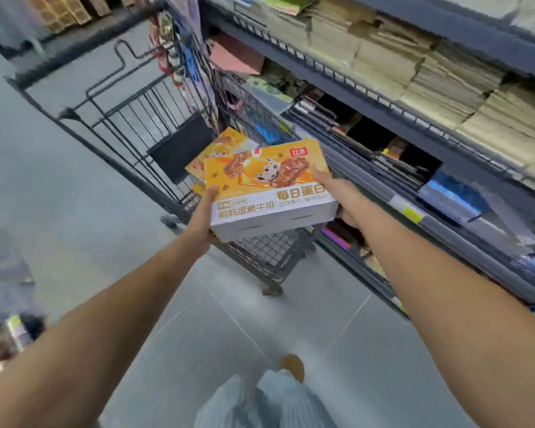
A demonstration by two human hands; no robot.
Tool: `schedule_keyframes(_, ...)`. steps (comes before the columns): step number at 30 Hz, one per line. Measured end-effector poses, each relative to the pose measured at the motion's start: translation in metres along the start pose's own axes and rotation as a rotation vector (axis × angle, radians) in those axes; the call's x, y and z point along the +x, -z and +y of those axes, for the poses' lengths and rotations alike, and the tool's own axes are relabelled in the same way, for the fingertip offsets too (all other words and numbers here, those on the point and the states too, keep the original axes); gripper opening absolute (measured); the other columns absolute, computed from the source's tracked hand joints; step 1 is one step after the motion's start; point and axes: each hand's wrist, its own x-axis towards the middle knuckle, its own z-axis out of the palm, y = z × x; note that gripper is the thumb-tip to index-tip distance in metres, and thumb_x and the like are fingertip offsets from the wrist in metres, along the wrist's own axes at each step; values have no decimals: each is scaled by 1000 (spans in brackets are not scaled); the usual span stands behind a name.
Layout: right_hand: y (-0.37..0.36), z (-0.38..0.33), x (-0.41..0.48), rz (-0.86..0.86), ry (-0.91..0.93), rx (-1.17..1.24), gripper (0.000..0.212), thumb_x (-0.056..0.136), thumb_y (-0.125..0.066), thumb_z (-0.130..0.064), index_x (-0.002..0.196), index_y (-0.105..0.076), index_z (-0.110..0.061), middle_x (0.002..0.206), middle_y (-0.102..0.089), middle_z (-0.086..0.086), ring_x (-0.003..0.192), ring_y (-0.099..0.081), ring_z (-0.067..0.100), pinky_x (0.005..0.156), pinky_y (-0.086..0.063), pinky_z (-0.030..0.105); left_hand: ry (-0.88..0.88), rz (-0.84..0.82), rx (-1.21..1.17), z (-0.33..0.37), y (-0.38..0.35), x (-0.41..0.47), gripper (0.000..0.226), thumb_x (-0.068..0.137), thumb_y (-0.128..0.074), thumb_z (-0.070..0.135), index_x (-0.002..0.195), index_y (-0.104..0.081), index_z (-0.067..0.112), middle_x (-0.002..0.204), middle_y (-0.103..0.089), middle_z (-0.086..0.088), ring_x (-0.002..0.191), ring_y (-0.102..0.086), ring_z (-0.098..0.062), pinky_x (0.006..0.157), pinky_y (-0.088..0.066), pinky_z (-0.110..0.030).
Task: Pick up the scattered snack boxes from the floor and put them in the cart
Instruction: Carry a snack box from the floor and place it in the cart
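In the head view, we have the snack box at the middle of the frame, held level between both hands with its printed orange face up. Our left hand grips the box's left end, thumb over the top edge and fingers curled beneath. Our right hand clamps the right end the same way, thumb lying on the lid. The box hangs over the near corner of the cart, above its mesh wall and not yet inside. A second orange box lies tilted in the basket just behind it, partly hidden by the one we hold. Shelving stacked with paper goods fills the right of the frame, close beside the cart, and grey floor spreads across the lower centre.

We judge the step in hand to be the placing. To do it well, we should carry the box further over the rim before lowering it, keep it flat, and set it beside or squarely on top of the tilted box so that it does not slide. We should let go with both hands only once the box rests on something, and keep our right elbow clear of the shelf edge.
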Motion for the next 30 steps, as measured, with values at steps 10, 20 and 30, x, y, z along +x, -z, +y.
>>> schedule_keyframes(10,-106,-50,91,-86,-85,13,68,88,-61,-49,139,-35,-13,124,-41,7,109,-50,28,90,-48,43,71,190,-158,51,32,88,47,93,-39,57,65,-49,22,34,-48,11,27,-46,-2,37,-42,-13)
schedule_keyframes(20,-207,-62,217,-55,-193,-20,35,80,-66,-51,101,-52,-27,110,-64,5,106,-63,25,92,-52,48,190,222,-230,70,41,214,50,80,-49,66,98,-58,20,90,-60,-7,83,-58,-23,75,-48,-38)
schedule_keyframes(30,-244,-54,279,-39,-216,96,61,95,-57,-30,146,-25,-21,122,-49,5,114,-54,31,92,-50,47,269,173,-244,73,58,293,46,91,-39,57,105,-60,19,89,-61,-2,81,-57,-18,73,-47,-31)
